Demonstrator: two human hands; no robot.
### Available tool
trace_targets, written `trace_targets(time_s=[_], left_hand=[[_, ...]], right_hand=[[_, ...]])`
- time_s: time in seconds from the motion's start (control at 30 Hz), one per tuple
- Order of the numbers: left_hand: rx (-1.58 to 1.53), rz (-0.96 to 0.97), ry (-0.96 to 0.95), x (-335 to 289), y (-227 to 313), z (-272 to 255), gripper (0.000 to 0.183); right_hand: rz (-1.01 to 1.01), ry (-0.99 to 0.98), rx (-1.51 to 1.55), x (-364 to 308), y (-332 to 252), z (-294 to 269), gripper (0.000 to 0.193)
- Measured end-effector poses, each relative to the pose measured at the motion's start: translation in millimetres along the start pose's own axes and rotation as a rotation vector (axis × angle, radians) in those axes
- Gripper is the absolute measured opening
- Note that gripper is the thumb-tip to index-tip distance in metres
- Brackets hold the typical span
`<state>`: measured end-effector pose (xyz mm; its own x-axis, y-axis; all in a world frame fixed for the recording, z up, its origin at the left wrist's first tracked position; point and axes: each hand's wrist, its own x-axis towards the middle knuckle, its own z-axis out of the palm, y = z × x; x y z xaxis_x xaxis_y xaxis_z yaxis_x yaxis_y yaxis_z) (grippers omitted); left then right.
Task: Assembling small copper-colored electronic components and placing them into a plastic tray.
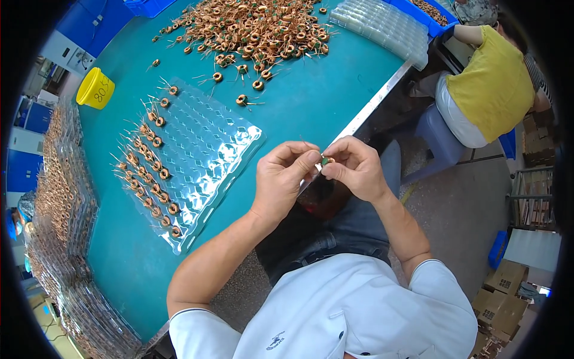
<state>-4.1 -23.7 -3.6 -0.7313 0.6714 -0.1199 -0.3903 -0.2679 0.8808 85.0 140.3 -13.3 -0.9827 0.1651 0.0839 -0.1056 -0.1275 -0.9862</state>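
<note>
Between my two hands, near the table's right edge, is a small copper-wound toroidal coil (326,161) with a green patch. My left hand (286,173) pinches at its left side, around the coil's wire leads. On the other side, my right hand (357,166) grips the coil between thumb and forefinger. Left of my hands lies a clear plastic tray (203,140) with rows of pockets. Several copper coils (149,161) fill its left rows, their leads sticking out to the left.
A large heap of coils (257,30) covers the back of the green table (122,233). Clear empty trays (382,27) are stacked at the back right. Filled trays (66,239) pile along the left edge, near a yellow tub (95,88). A person in yellow (490,84) sits at right.
</note>
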Motion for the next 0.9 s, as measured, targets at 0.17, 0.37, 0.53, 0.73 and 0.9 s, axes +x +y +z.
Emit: trace_targets(time_s=[0.17, 0.37, 0.53, 0.73, 0.9], left_hand=[[-0.083, -0.114, 0.048, 0, 3, 2, 0.011], [-0.093, -0.125, 0.034, 1, 3, 0, 0.010], [-0.035, -0.012, -0.049, 4, 0, 0, 0.018], [-0.023, -0.024, -0.059, 5, 0, 1, 0.027], [-0.121, -0.066, -0.049, 3, -2, -1, 0.027]], right_hand=[[-0.112, -0.030, -0.162, 3, 1, -3, 0.021], [-0.141, -0.058, -0.210, 4, 2, -4, 0.018], [-0.048, -0.070, -0.074, 3, -1, -11, 0.017], [-0.063, -0.091, -0.167, 3, -4, -19, 0.016], [-0.026, -0.047, -0.128, -1, -8, -9, 0.017]])
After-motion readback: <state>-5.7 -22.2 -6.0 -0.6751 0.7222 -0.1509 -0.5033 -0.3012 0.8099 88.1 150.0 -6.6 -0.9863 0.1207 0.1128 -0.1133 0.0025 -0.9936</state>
